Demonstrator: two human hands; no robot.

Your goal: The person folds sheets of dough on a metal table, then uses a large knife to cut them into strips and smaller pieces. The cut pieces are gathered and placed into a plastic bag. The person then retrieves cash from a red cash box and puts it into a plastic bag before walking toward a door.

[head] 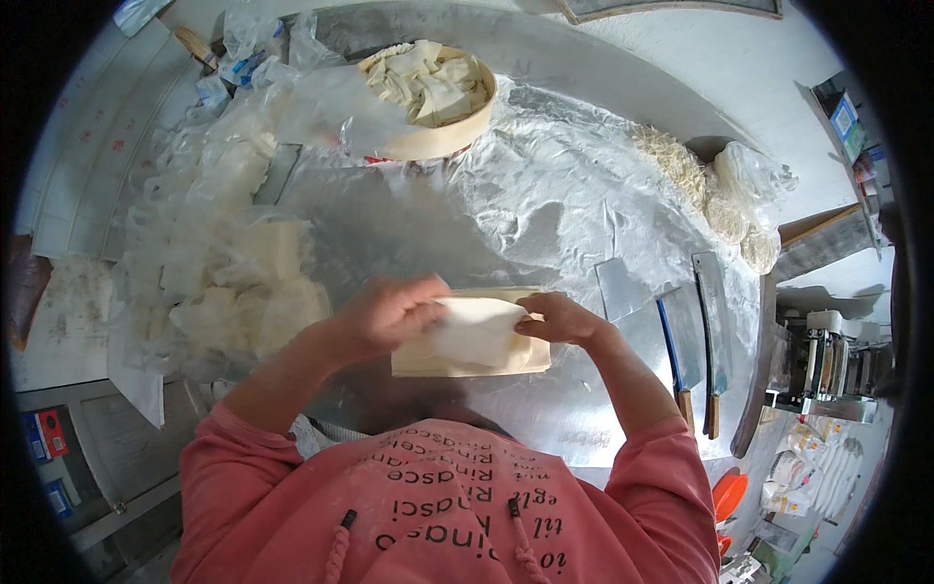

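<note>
A thin pale dough sheet (478, 330), partly blurred, is held up between my two hands. My left hand (394, 310) pinches its left upper corner, and my right hand (558, 318) grips its right edge. Beneath it, a flat stack of dough sheets (471, 365) lies on the metal worktable (408, 219), close to my body. At the table's back stands a round, light-coloured tub (445, 142) with loose cut dough pieces (430, 84) piled in it.
Plastic-wrapped pale blocks (270, 255) crowd the left. Flour (540, 175) covers much of the back right. A metal scraper (620, 290) and two large wooden-handled knives (680, 343) (713, 328) lie at the right. Beyond them are cut noodles (668, 160) and a bagged bundle (751, 182).
</note>
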